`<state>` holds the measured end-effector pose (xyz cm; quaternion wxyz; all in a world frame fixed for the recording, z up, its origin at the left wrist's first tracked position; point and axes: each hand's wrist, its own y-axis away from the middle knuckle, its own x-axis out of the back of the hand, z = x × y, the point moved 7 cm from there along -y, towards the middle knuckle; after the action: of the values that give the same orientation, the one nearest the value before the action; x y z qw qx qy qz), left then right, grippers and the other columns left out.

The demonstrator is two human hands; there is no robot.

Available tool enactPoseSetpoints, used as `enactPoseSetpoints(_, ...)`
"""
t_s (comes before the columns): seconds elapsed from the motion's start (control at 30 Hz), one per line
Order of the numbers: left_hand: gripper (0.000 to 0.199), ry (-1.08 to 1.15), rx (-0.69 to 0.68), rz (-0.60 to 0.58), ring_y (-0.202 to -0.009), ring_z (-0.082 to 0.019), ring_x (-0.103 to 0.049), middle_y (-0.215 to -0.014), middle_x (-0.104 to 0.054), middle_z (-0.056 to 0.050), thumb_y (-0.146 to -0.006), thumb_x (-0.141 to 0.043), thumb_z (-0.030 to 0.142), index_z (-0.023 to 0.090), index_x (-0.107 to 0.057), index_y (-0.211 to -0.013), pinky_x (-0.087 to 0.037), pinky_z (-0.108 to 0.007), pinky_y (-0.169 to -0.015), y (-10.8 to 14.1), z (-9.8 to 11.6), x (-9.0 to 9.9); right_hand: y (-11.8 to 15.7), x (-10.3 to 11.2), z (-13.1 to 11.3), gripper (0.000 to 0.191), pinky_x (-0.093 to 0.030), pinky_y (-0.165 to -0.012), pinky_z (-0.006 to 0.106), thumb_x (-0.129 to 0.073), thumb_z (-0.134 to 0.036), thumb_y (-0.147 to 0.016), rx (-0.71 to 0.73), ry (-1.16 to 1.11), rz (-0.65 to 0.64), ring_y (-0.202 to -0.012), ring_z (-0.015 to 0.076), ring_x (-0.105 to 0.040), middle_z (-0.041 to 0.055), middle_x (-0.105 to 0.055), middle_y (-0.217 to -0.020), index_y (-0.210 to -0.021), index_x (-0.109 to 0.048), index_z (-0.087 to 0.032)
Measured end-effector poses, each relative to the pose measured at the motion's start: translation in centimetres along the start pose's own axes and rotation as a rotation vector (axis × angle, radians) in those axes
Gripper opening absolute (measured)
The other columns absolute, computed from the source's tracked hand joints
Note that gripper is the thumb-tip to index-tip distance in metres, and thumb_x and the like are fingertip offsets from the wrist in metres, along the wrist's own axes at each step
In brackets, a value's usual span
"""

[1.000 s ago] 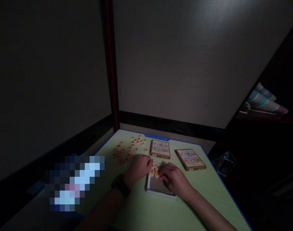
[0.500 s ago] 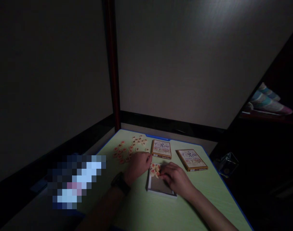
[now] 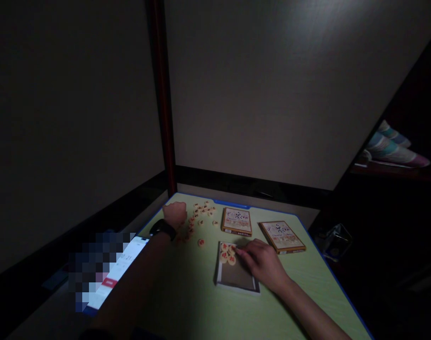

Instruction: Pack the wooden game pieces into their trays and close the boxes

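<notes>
My left hand (image 3: 175,213), a dark band on its wrist, is over the left side of the green table, above scattered round wooden pieces (image 3: 202,208). Its fingers are curled, and what they hold, if anything, is hidden. My right hand (image 3: 260,257) is at the right edge of a shallow open box (image 3: 238,277), thumb and fingertips together at a round piece (image 3: 232,249) with red marking. Several such pieces lie in the box's far left corner. One red-marked piece (image 3: 201,242) lies alone on the table, left of the box.
Two flat printed boxes, one (image 3: 237,221) behind the open box and one (image 3: 282,236) at right, lie on the table (image 3: 208,302). A lit phone (image 3: 121,269) is at the left edge. Walls stand behind and left.
My left hand has moved left and away from the open box to the scattered pieces. A lone red-marked piece now shows left of the box. My right hand has hardly moved.
</notes>
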<state>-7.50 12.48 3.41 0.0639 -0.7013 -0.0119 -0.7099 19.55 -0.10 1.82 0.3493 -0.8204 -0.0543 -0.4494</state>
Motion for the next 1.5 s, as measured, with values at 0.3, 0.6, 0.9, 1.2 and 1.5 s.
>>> enactPoseSetpoints(0.3, 0.028, 0.083, -0.099, 0.053, -0.102, -0.030, -0.068, -0.105, -0.071, -0.022, -0.085, -0.044, 0.004, 0.009, -0.066, -0.102, -0.048, -0.040, -0.089, 0.0, 1.3, 0.4, 0.1, 0.2, 0.2, 0.038, -0.050, -0.062, 0.030, -0.049, -0.037, -0.100, 0.011, 0.054, 0.040, -0.066, 0.0188, -0.064, 0.0041, -0.067, -0.067, -0.072, -0.068, -0.020)
enactPoseSetpoints(0.6, 0.023, 1.070, -0.582, -0.105, -0.074, -0.014, -0.066, -0.081, -0.070, -0.001, -0.069, -0.073, 0.021, 0.020, -0.057, -0.086, -0.051, -0.024, -0.068, 5.5, 8.8, 0.2, 0.5, 0.8, 0.0, 0.038, -0.057, -0.091, 0.036, -0.051, -0.023, -0.097, 0.058, -0.042, 0.183, -0.108, 0.0212, -0.067, 0.0096, -0.069, -0.120, -0.134, -0.055, -0.024)
enactPoseSetpoints(0.9, 0.041, 1.364, -0.648, -0.570, -0.072, -0.013, -0.065, -0.075, -0.066, 0.001, -0.060, -0.084, 0.027, 0.018, -0.054, -0.086, -0.049, -0.025, -0.065, 10.0, 12.7, -1.6, 1.1, 1.4, -2.3, 0.023, -0.055, -0.068, 0.028, -0.056, -0.020, -0.096, 0.301, -0.042, 0.256, -0.083, 0.0178, -0.065, 0.0077, -0.069, -0.096, -0.112, -0.072, -0.024)
enactPoseSetpoints(1.2, 0.017, 1.043, -0.525, -0.072, -0.062, -0.011, -0.053, -0.066, -0.059, 0.003, -0.074, -0.067, 0.029, 0.018, -0.055, -0.070, -0.039, -0.023, -0.059, 6.8, 9.5, -1.3, 0.4, 0.4, -1.6, 0.031, -0.055, -0.075, 0.030, -0.044, -0.029, -0.102, 0.161, 0.059, -0.008, -0.083, 0.0198, -0.069, 0.0094, -0.075, -0.094, -0.110, -0.072, -0.020)
enactPoseSetpoints(1.5, 0.031, 0.587, -0.420, 0.184, -0.063, -0.013, -0.048, -0.063, -0.052, 0.002, -0.088, -0.052, 0.025, 0.021, -0.038, -0.060, -0.030, -0.026, -0.059, 7.1, 9.1, -2.0, 0.9, -1.7, -2.3, 0.016, -0.053, -0.069, 0.029, -0.060, -0.019, -0.089, 0.145, 0.264, -0.129, -0.074, 0.0205, -0.069, 0.0078, -0.076, -0.084, -0.095, -0.076, -0.018)
